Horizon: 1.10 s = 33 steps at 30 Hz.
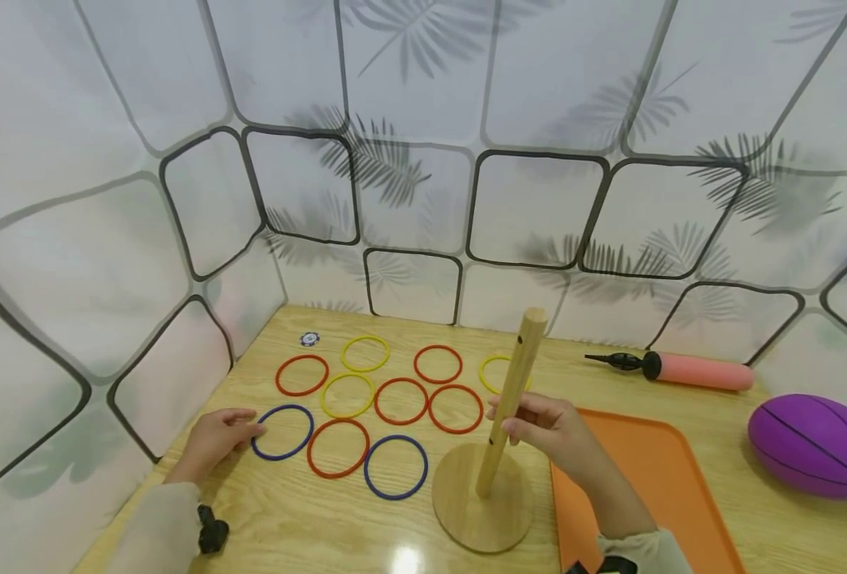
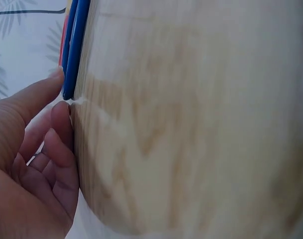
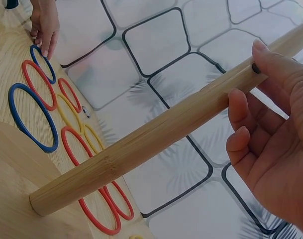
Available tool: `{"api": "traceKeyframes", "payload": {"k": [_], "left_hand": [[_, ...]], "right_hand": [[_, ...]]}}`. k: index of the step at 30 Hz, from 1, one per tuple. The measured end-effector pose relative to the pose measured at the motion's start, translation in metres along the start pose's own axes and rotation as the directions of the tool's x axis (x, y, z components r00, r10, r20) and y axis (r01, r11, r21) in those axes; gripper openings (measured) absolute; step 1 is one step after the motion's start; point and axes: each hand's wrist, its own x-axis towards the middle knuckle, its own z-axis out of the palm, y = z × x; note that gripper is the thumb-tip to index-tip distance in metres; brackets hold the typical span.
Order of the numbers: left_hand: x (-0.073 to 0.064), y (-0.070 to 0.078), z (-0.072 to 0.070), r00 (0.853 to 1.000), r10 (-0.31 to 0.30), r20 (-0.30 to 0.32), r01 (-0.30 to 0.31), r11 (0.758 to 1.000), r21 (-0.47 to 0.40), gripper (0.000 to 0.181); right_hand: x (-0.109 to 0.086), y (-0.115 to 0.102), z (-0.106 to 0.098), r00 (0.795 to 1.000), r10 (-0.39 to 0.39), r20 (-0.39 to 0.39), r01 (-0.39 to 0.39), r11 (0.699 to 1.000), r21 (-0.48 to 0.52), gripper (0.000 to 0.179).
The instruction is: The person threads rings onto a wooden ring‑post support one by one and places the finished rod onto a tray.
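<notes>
Ten rings point(image 1: 429, 405) lie left and centre in the head view; at centre right, the right hand point(image 1: 555, 426) pinches a wooden post point(image 1: 512, 389). Left wrist view: the left hand's point(image 2: 42, 167) thumb touches a blue ring point(image 2: 74, 50) at upper left; whether it pinches, I cannot tell. Right wrist view: the post slants toward upper right.

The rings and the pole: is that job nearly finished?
Not yet. Done: the pole stands on its round base. In hand: the right hand holds the pole; the left hand touches a blue ring. Still to do, maybe: threading on the rings, as none circles the pole.
</notes>
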Motion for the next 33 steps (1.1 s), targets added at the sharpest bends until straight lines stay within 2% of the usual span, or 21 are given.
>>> {"api": "traceKeyframes", "payload": {"k": [6,11,15,20,29,31,33], "left_hand": [[-0.004,0.0,0.003,0.999,0.0,-0.032,0.001,1.0,0.007,0.053],[-0.007,0.002,0.002,0.997,0.008,-0.075,-0.006,0.999,0.031,0.05],[-0.008,0.005,0.002,0.994,0.029,-0.109,-0.018,0.995,0.1,0.046],[-0.011,0.008,0.003,0.99,0.082,-0.114,-0.059,0.979,0.194,0.04],[-0.008,0.001,0.0,0.994,0.074,-0.08,-0.064,0.991,0.12,0.044],[-0.008,-0.001,-0.001,0.995,0.064,-0.074,-0.058,0.995,0.08,0.046],[-0.008,-0.002,-0.002,0.997,0.048,-0.06,-0.048,0.999,0.003,0.049]], "right_hand": [[-0.001,-0.001,0.002,1.0,-0.001,0.002,0.001,1.0,0.011,0.035],[-0.001,-0.001,0.002,1.0,-0.003,-0.005,0.003,1.0,0.017,0.03],[-0.001,-0.002,0.003,1.0,0.005,-0.012,-0.005,1.0,0.015,0.035],[-0.002,-0.002,0.004,1.0,0.021,-0.021,-0.021,1.0,0.008,0.034],[-0.002,0.001,0.003,1.0,0.021,-0.011,-0.021,1.0,0.002,0.032],[-0.002,0.001,0.003,1.0,0.026,-0.01,-0.026,1.0,0.001,0.035],[-0.001,0.001,0.004,1.0,0.025,-0.009,-0.025,1.0,-0.002,0.035]]}}
